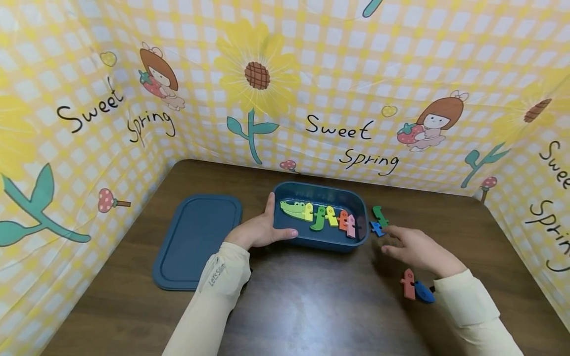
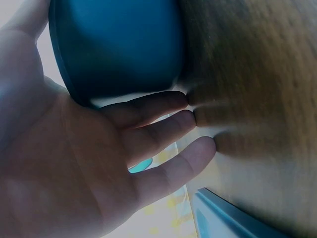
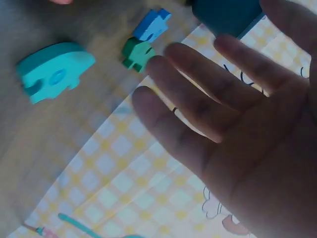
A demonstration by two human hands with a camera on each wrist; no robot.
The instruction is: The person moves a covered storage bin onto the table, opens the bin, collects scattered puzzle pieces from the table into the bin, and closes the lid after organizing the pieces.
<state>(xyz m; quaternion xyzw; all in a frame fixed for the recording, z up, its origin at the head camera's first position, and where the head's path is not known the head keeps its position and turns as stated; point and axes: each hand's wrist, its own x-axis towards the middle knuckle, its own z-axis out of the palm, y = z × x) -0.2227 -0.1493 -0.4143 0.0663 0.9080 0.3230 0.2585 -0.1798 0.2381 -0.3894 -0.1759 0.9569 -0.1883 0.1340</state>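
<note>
My left hand (image 1: 260, 227) rests at the left end of a dark blue box (image 1: 320, 247); its thumb lies over the front rim and the index finger runs along the side. In the left wrist view its other fingers (image 2: 173, 171) stretch straight down to the table beside the box wall. Inside the box lie a green crocodile-head puzzle piece (image 1: 291, 209) and several yellow, green, orange and pink pieces. Right of the box, my right hand (image 1: 414, 249) hovers with spread fingers, its fingertips close to a small blue piece (image 1: 377, 229) and a green piece (image 1: 379, 215).
On the left lies a dark blue lid (image 1: 200, 242), flat on the wooden table. Below my right wrist are a red piece (image 1: 408, 284) and a blue rounded piece (image 1: 424, 292). A yellow checked cloth (image 1: 285, 99) encloses the table's back and sides.
</note>
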